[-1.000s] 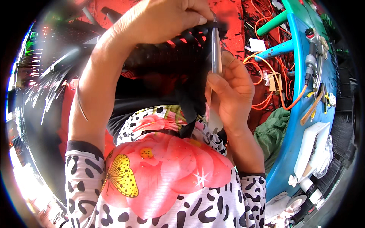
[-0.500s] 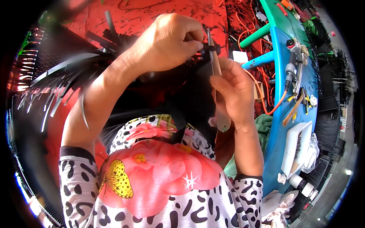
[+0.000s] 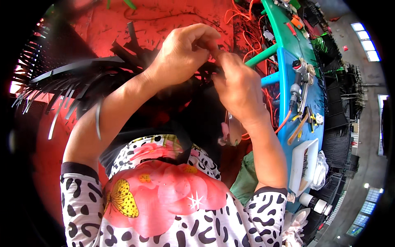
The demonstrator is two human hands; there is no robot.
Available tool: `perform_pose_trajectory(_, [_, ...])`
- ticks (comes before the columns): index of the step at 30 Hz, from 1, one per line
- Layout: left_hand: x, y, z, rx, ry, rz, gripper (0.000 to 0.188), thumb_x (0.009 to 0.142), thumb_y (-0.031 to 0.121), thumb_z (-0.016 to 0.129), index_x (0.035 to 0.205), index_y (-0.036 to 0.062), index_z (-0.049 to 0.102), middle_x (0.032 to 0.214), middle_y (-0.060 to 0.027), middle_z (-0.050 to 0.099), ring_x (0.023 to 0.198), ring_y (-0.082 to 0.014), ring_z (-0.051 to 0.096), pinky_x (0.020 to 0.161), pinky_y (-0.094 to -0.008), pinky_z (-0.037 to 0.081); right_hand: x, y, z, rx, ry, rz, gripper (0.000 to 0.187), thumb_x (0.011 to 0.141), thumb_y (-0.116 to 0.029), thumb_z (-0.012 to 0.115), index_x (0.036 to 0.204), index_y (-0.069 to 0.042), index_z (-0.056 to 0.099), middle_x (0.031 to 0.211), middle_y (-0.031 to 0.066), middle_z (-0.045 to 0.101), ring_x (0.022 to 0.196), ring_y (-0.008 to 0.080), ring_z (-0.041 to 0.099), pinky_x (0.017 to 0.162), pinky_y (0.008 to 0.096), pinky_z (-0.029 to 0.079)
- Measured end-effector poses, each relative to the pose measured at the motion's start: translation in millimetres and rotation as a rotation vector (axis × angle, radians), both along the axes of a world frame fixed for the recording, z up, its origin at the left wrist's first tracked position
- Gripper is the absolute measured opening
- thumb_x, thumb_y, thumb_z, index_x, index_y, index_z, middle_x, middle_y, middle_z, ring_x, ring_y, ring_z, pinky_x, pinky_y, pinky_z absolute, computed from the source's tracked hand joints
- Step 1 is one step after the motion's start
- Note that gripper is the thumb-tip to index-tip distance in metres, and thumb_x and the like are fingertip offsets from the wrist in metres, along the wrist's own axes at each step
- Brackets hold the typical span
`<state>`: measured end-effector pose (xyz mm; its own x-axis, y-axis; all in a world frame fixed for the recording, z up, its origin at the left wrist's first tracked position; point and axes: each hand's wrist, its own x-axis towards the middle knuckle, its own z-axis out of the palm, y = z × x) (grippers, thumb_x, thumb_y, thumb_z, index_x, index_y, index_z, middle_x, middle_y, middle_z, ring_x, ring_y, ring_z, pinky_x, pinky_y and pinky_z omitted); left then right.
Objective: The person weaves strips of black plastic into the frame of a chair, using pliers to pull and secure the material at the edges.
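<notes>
Blue table point(image 3: 286, 70): tray point(image 3: 297, 168), dark pieces point(image 3: 305, 162) inside; left fingers point(image 3: 201, 31), right fingers point(image 3: 229, 62) pinched, hold unclear

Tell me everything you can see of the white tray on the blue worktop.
The white tray is shallow and oblong, with raised walls, and looks plastic. It lies open side up on the blue worktop at the person's right, slanted in the picture. Thin dark pieces inside are too small to identify. Crumpled clear plastic lies along its right side. The left hand and right hand are away from it.
</notes>
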<state>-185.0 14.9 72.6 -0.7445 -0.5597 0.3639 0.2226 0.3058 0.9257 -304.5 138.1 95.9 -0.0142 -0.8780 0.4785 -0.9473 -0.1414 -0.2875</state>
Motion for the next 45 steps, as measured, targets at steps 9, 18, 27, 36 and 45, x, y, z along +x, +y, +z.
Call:
perform_pose_trajectory(9, [3.4,12.4,0.3,-0.372,0.085,0.313,0.045,0.063,-0.006,0.053,0.108,0.0005,0.056,0.104,-0.0119,0.058,0.103,-0.0240,0.056,0.091,-0.0316,0.043,-1.4,4.7,-5.7,0.016,-0.416,-0.042,0.033,0.072,0.008,0.057,0.105,0.001,0.055,0.087,0.0142,0.063,0.072,0.0244,0.063,0.065,0.0326,0.050])
perform_pose_trajectory(18, [4.2,13.0,0.4,-0.465,-0.030,0.051,0.020,0.071,-0.005,0.056,0.091,0.0007,0.060,0.084,-0.0106,0.061,0.078,-0.0264,0.062,0.067,-0.0325,0.049,-3.0,31.5,-11.2,-0.054,-1.084,-0.014,0.014,0.091,-0.004,0.054,0.103,0.002,0.058,0.077,0.0018,0.057,0.059,0.0051,0.050,0.053,0.0181,0.040])
perform_pose_trajectory(27, [1.6,12.3,-1.9,-0.527,-0.003,0.013,0.019,0.069,-0.005,0.056,0.086,0.0021,0.058,0.082,-0.0104,0.062,0.082,-0.0307,0.061,0.072,-0.0356,0.049,-0.4,29.5,-16.9,-0.228,-0.712,-0.046,0.025,0.086,-0.005,0.062,0.109,0.004,0.053,0.087,0.0074,0.062,0.076,0.0120,0.061,0.070,0.0247,0.049])
perform_pose_trajectory(36, [4.1,13.1,-0.3,-0.516,0.008,-0.003,0.017,0.069,-0.003,0.058,0.085,0.0020,0.057,0.081,-0.0109,0.061,0.079,-0.0314,0.060,0.071,-0.0369,0.048,9.9,25.5,-12.3,-0.215,-1.018,-0.128,0.011,0.085,0.003,0.058,0.096,0.003,0.059,0.084,0.0087,0.064,0.078,0.0121,0.060,0.073,0.0274,0.049])
perform_pose_trajectory(45, [2.1,14.3,-3.2,-0.505,0.004,0.034,0.015,0.069,-0.002,0.059,0.084,0.0020,0.056,0.080,-0.0110,0.061,0.079,-0.0307,0.059,0.069,-0.0370,0.048,-8.7,31.5,-16.5,-0.189,-0.253,-0.102,0.020,0.073,0.010,0.056,0.091,0.001,0.062,0.079,0.0123,0.058,0.068,0.0270,0.060,0.061,0.0336,0.048])
